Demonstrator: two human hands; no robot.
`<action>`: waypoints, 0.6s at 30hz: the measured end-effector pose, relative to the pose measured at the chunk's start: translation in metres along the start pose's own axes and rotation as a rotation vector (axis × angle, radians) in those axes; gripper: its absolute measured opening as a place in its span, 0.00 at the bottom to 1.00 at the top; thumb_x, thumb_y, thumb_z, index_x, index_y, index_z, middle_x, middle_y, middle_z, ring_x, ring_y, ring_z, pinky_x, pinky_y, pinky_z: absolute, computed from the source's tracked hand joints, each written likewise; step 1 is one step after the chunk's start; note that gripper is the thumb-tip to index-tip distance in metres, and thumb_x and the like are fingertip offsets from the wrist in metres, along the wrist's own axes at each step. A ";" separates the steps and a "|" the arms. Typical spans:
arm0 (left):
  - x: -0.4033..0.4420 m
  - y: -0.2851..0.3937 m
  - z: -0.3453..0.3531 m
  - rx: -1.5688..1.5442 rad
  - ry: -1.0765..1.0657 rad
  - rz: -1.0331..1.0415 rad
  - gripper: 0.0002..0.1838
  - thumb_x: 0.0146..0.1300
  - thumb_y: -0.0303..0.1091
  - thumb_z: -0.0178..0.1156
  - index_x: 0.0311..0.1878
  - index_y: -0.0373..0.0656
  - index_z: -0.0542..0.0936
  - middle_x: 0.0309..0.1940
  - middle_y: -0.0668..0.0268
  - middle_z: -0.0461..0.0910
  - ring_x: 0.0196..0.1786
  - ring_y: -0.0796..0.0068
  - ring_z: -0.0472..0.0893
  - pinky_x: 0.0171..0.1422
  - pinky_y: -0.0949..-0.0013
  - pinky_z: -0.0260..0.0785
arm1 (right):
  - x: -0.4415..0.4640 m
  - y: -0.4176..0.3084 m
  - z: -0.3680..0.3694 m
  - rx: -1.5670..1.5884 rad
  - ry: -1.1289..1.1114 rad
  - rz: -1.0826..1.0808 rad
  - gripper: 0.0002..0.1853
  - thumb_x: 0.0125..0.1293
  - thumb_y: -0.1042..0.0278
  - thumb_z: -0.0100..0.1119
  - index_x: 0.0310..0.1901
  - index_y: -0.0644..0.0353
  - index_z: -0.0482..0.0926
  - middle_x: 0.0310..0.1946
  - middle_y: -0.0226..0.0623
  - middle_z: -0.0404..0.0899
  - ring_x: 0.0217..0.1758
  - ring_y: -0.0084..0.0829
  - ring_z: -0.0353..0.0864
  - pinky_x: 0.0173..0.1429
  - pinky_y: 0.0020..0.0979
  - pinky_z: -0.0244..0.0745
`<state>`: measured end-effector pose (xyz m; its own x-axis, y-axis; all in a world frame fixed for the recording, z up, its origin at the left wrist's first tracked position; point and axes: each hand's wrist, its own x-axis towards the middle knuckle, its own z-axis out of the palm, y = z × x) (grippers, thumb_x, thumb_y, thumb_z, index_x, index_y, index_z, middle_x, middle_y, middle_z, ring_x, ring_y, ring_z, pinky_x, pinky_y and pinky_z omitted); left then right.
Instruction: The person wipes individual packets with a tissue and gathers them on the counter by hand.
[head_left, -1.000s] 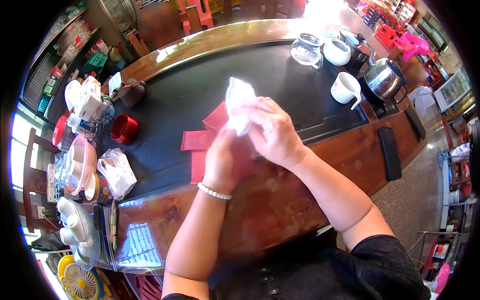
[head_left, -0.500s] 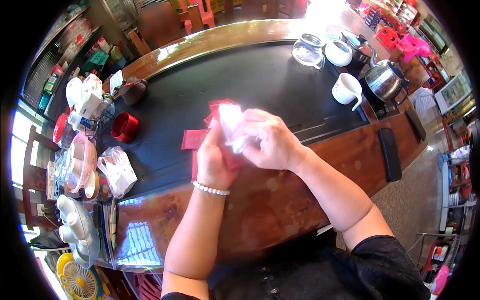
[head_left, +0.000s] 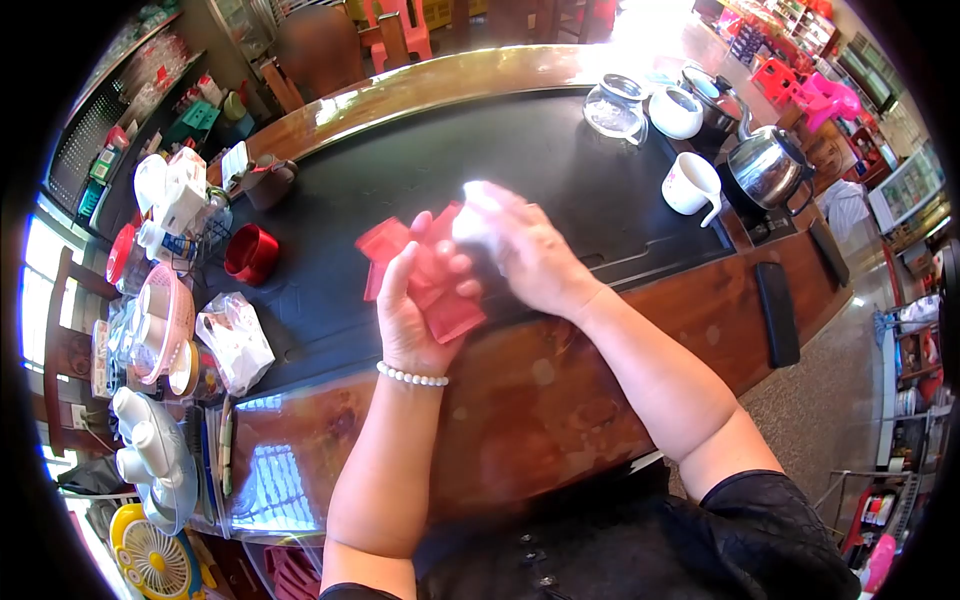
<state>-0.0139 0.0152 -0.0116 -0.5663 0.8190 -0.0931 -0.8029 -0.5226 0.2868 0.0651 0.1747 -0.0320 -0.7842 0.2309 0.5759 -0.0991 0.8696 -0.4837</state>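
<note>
Gripping several red packets (head_left: 455,318) near the front edge of the tabletop (head_left: 540,440), the person's left hand (head_left: 408,325) curls its fingers over them; they overlap, so their number is unclear, and whether any touch the surface cannot be told. Just beside, the right hand (head_left: 540,258) grasps a crumpled white piece (head_left: 476,228), too blurred to show its material. Toward the tabletop's left edge are a red bowl (head_left: 250,254) and a white bag (head_left: 234,345), its contents hidden; toward the right edge, a white cup (head_left: 690,186) and a kettle (head_left: 765,160).
</note>
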 end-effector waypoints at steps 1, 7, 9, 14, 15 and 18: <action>0.001 0.000 -0.003 0.020 0.012 0.007 0.18 0.64 0.34 0.57 0.58 0.49 0.72 0.38 0.65 0.73 0.39 0.72 0.74 0.40 0.68 0.70 | -0.002 -0.006 0.003 -0.035 -0.108 0.007 0.32 0.56 0.81 0.50 0.66 0.52 0.70 0.68 0.43 0.65 0.63 0.43 0.71 0.68 0.41 0.64; 0.004 -0.005 -0.003 0.118 0.160 -0.006 0.12 0.61 0.27 0.54 0.48 0.48 0.72 0.36 0.64 0.73 0.36 0.71 0.73 0.40 0.66 0.72 | 0.000 -0.023 -0.006 -0.292 -0.367 0.060 0.25 0.59 0.68 0.54 0.61 0.51 0.74 0.62 0.38 0.71 0.58 0.37 0.74 0.59 0.37 0.65; 0.004 -0.006 -0.004 0.129 0.170 0.003 0.11 0.60 0.26 0.53 0.46 0.47 0.72 0.36 0.64 0.73 0.36 0.71 0.73 0.40 0.66 0.72 | -0.002 -0.025 -0.006 -0.360 -0.263 0.110 0.23 0.59 0.66 0.54 0.58 0.53 0.76 0.58 0.37 0.75 0.55 0.36 0.75 0.56 0.37 0.67; 0.006 -0.004 -0.009 0.092 0.153 -0.010 0.10 0.59 0.25 0.53 0.44 0.47 0.72 0.36 0.63 0.73 0.35 0.70 0.73 0.40 0.66 0.72 | 0.000 -0.014 -0.012 -0.318 -0.155 0.210 0.21 0.54 0.66 0.61 0.52 0.53 0.79 0.49 0.36 0.77 0.51 0.35 0.78 0.52 0.39 0.70; 0.006 -0.004 -0.010 0.073 0.149 -0.019 0.10 0.59 0.25 0.53 0.44 0.47 0.72 0.36 0.63 0.73 0.35 0.70 0.73 0.40 0.65 0.72 | -0.002 -0.011 -0.009 -0.310 -0.108 0.149 0.21 0.54 0.66 0.61 0.53 0.52 0.78 0.49 0.36 0.77 0.51 0.35 0.78 0.52 0.39 0.70; 0.007 -0.004 -0.012 0.064 0.159 -0.023 0.09 0.60 0.26 0.54 0.44 0.47 0.72 0.35 0.63 0.73 0.35 0.70 0.73 0.39 0.65 0.72 | -0.006 -0.009 -0.004 -0.303 -0.100 0.080 0.21 0.56 0.66 0.60 0.54 0.52 0.78 0.49 0.36 0.76 0.52 0.34 0.78 0.53 0.39 0.70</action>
<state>-0.0173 0.0203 -0.0250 -0.5743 0.7802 -0.2480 -0.8053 -0.4838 0.3428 0.0728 0.1678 -0.0284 -0.8399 0.2727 0.4692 0.1404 0.9443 -0.2975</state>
